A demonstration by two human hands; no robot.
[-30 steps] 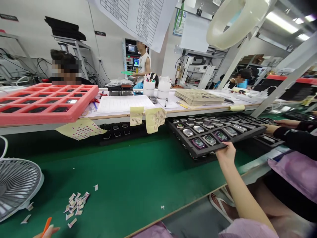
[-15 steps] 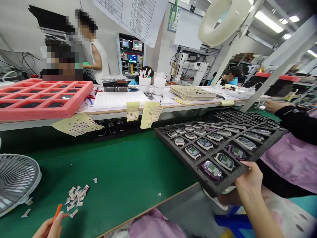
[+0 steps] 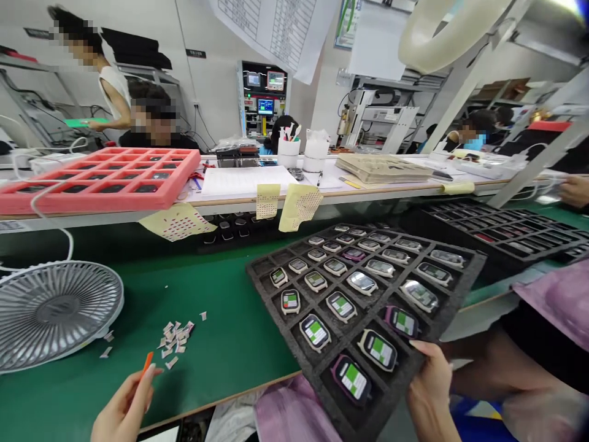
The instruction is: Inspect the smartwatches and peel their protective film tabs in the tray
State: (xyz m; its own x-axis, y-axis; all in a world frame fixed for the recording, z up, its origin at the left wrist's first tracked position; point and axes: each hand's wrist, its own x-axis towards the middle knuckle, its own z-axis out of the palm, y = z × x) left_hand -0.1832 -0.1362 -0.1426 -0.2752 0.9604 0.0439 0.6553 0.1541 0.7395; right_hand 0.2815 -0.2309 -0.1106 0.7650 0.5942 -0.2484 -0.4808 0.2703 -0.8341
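My right hand (image 3: 431, 376) grips the near right edge of a black foam tray (image 3: 399, 388), which tilts over the front of the green bench. Smartwatch bodies fill most of its cells; several have lit green-and-white screens, such as a purple-framed smartwatch (image 3: 352, 379). A few cells at the far left corner hold no watch. In my left hand (image 3: 129, 399), thumb and fingers pinch a small orange stick (image 3: 148, 363); its kind is unclear. Just beyond that hand lies a heap of small pale tabs (image 3: 175, 339) on the bench.
A grey fan (image 3: 59, 310) stands at left. On the shelf sit a pink foam tray (image 3: 159, 197), papers (image 3: 248, 181) and white cups (image 3: 288, 152). More black trays (image 3: 506, 230) lie at right, beside another person's hand (image 3: 577, 190). Two people are across the shelf at left.
The foam tray has come left and nearer to me in my right hand, opening a gap to the trays behind. My view has turned right. My left hand still pinches the orange stick.
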